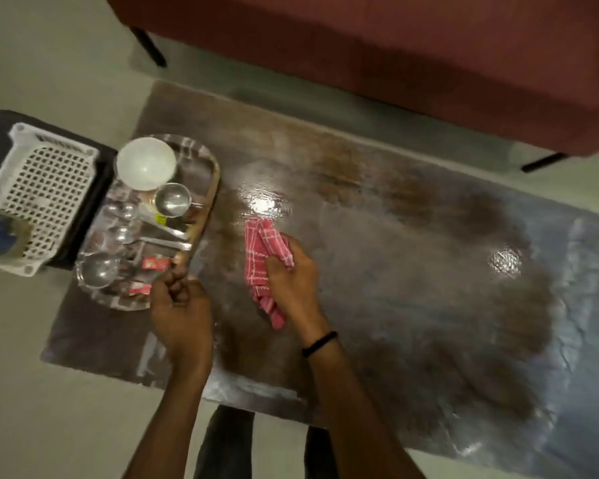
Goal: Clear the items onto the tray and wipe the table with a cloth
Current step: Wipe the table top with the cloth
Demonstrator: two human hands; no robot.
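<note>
A shiny oval tray [206,174] lies on the left part of the glossy brown table [412,271]. On it stand a white bowl [146,164], a steel cup [172,200], a steel bowl [96,269], spoons and small red packets [153,263]. My left hand [179,305] grips the tray's near right rim. My right hand [291,274] holds a bunched red-and-white checked cloth [261,261] against the tabletop, just right of the tray.
A white perforated plastic basket [42,195] sits on a dark stand left of the table, with a roll of tape [0,233] at its near edge. A red sofa [395,46] runs along the far side. My legs show below the table's near edge.
</note>
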